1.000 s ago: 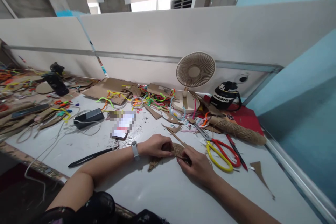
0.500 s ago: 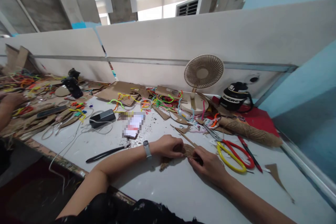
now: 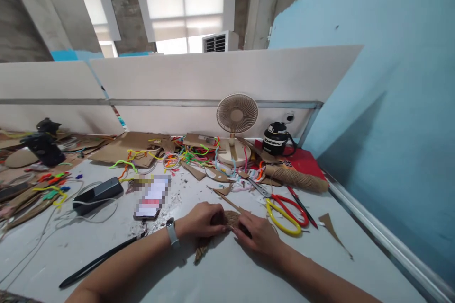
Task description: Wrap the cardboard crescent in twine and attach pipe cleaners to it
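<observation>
Between my two hands is a curved brown piece [image 3: 232, 218] that looks wrapped or coiled with jute twine. My left hand [image 3: 203, 220], with a watch on its wrist, pinches the piece's left end. From beneath that hand a ribbed brown part [image 3: 201, 251] sticks out; whether it belongs to the same piece I cannot tell. My right hand [image 3: 260, 235] grips the right end, thumb and fingers closed on it. A thin cardboard strip [image 3: 227, 200] lies just beyond the fingers. Scissors [image 3: 284, 215] with one red and one yellow handle rest right of my right hand.
A phone [image 3: 152, 197] with a black strap [image 3: 103, 258] lies at left, near a black box-shaped device [image 3: 97, 195] with cables. Cardboard scraps and coloured pipe cleaners surround a small fan [image 3: 236, 114]. A twine roll [image 3: 298, 178], black jar [image 3: 275, 139] and red marker [image 3: 302, 207] are at right.
My view has turned to the right, so the bench shifts left in the picture and the co-worker's arm has left it. Both hands keep their hold on the twine piece.
</observation>
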Demonstrator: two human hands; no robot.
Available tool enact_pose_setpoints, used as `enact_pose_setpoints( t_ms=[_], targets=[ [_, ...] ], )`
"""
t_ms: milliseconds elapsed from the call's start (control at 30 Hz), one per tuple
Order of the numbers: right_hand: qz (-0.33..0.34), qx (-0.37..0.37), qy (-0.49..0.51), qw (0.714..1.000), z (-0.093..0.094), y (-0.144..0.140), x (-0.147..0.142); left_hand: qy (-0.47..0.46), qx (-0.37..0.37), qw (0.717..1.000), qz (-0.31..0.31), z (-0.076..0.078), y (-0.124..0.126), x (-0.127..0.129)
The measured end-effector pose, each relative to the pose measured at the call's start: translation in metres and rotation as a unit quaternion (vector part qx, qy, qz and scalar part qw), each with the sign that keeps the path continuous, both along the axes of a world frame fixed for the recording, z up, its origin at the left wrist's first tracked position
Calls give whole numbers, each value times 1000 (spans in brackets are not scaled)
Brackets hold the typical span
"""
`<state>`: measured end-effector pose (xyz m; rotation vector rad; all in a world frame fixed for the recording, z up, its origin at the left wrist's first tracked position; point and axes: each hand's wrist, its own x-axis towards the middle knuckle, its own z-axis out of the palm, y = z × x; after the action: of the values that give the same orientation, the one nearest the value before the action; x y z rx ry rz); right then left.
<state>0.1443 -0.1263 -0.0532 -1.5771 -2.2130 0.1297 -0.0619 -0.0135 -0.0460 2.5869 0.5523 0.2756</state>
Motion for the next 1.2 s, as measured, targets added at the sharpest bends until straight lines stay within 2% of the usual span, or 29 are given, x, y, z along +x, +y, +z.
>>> enact_pose_setpoints(
  t_ms=[500,1200],
  targets=[
    [-23,23,-6,999,2,-5,-2,11,-19,999,30,0,-8,6],
    [-39,41,15,998,-16,-2,0,11,-59,998,35,-6,-3,8]
  ],
)
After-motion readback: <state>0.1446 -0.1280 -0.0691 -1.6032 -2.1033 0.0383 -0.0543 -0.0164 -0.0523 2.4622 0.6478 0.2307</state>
